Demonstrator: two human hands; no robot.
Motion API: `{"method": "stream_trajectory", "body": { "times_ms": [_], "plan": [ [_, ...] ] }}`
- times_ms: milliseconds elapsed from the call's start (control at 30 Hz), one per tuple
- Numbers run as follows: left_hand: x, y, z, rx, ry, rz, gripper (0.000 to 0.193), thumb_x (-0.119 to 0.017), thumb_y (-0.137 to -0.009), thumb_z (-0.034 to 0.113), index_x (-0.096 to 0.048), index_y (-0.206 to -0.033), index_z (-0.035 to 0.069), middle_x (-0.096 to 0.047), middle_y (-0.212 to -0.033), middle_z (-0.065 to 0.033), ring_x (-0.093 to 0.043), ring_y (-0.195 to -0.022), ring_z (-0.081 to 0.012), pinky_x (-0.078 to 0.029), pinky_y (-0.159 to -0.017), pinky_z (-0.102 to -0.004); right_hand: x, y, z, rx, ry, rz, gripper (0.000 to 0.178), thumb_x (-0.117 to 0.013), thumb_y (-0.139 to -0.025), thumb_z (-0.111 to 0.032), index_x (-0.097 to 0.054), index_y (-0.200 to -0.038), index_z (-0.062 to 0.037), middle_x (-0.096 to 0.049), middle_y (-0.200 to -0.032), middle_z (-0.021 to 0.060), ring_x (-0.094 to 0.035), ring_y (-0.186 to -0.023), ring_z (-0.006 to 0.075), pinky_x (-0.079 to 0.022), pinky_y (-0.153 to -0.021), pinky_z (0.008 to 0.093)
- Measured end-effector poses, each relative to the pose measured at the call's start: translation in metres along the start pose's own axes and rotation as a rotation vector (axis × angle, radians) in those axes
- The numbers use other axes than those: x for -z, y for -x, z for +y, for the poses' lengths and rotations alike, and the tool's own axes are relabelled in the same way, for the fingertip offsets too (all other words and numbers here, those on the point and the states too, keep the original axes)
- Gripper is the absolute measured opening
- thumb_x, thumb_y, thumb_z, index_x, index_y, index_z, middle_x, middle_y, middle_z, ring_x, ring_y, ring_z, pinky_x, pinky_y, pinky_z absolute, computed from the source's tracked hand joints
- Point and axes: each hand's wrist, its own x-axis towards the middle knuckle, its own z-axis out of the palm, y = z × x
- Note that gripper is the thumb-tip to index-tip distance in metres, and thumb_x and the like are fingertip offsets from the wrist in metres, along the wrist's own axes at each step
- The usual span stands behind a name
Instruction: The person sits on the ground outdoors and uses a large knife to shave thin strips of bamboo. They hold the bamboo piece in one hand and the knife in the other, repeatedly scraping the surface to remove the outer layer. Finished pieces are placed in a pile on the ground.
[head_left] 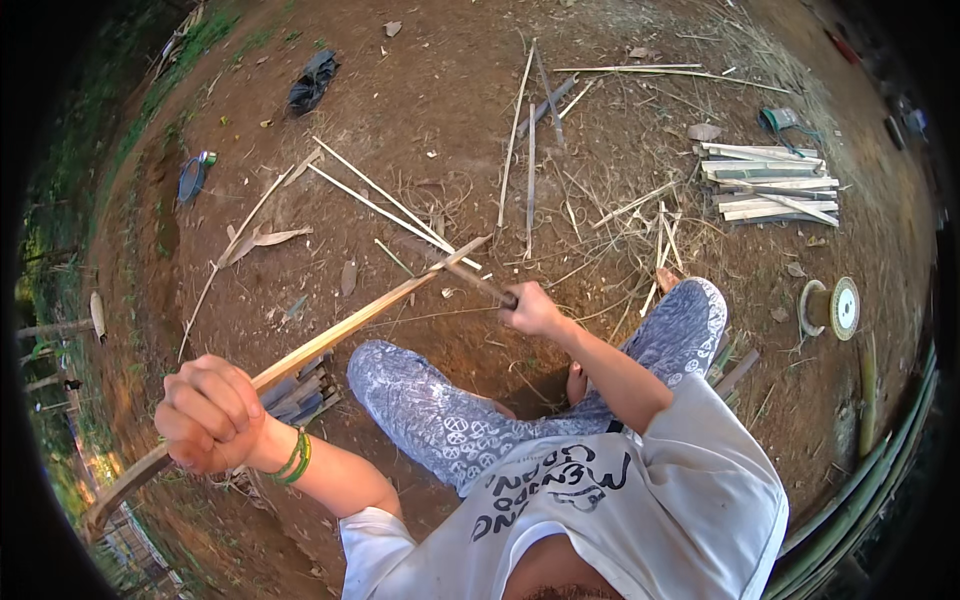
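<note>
My left hand (208,415) is closed around a long pale bamboo strip (340,328). The strip slants from the lower left, where its darker end sticks out past my fist, up to a tip near the middle of the view. My right hand (533,310) grips a knife (487,286) by its dark handle. Its blade, partly blurred, points up and left and crosses the strip close to the tip; whether it touches I cannot tell. Two thin pale strips (380,205) lie on the ground just beyond.
A stack of split bamboo pieces (770,190) lies at the far right, with a wire spool (830,308) nearer. More pieces (303,393) lie beside my left knee. Long green poles (870,500) run along the right edge. A black plastic bag (314,82) lies far left.
</note>
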Motion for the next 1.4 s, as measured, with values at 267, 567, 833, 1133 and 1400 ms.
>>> {"method": "stream_trajectory", "body": {
  "times_ms": [267, 567, 833, 1133, 1400],
  "plan": [
    [-0.004, -0.016, -0.007, 0.022, 0.060, -0.124, 0.039, -0.070, -0.086, 0.019, -0.046, -0.057, 0.013, -0.051, -0.051, 0.0016, -0.048, -0.041, -0.0097, -0.049, -0.041, -0.0241, -0.002, -0.024, 0.038, -0.061, 0.025, -0.019, 0.029, -0.067, -0.073, -0.025, -0.065, -0.077, 0.0038, -0.066, -0.073, 0.0246, -0.065, -0.067, 0.0333, -0.052, -0.067, 0.0452],
    [-0.021, -0.026, -0.010, 0.049, 0.107, -0.131, 0.035, -0.066, -0.082, 0.016, -0.045, -0.055, 0.016, -0.049, -0.049, 0.0040, -0.046, -0.037, -0.0078, -0.049, -0.041, -0.0218, -0.015, -0.050, 0.085, -0.234, 0.076, -0.012, 0.032, -0.061, -0.071, -0.020, -0.069, -0.087, 0.0070, -0.068, -0.086, 0.0309, -0.068, -0.084, 0.0431, -0.053, -0.075, 0.0486],
    [-0.017, -0.032, -0.018, 0.031, -0.054, 0.140, 0.042, -0.061, -0.099, 0.031, -0.038, -0.068, 0.015, -0.037, -0.057, 0.0032, -0.036, -0.047, -0.0093, -0.038, -0.045, -0.0245, -0.019, -0.058, 0.109, -0.337, -0.026, 0.042, 0.026, -0.064, -0.074, -0.021, -0.069, -0.077, 0.0046, -0.066, -0.066, 0.0218, -0.068, -0.065, 0.0288, -0.052, -0.064, 0.0428],
    [-0.043, -0.041, -0.027, 0.037, -0.294, 0.362, 0.041, -0.052, -0.104, 0.034, -0.035, -0.071, 0.016, -0.031, -0.058, 0.0033, -0.028, -0.049, -0.0090, -0.031, -0.045, -0.0257, -0.021, -0.038, 0.037, -0.275, -0.226, 0.123, 0.029, -0.064, -0.075, -0.023, -0.066, -0.081, 0.0052, -0.067, -0.073, 0.0237, -0.067, -0.070, 0.0308, -0.050, -0.066, 0.0452],
    [-0.022, -0.038, -0.024, 0.050, -0.179, 0.207, 0.041, -0.052, -0.103, 0.034, -0.035, -0.070, 0.016, -0.034, -0.057, 0.0027, -0.031, -0.048, -0.0095, -0.033, -0.044, -0.0246, -0.012, -0.014, 0.016, -0.083, -0.244, 0.056, 0.025, -0.067, -0.073, -0.022, -0.061, -0.070, 0.0019, -0.057, -0.061, 0.0134, -0.056, -0.059, 0.0213, -0.045, -0.058, 0.0405]
  ]
}}
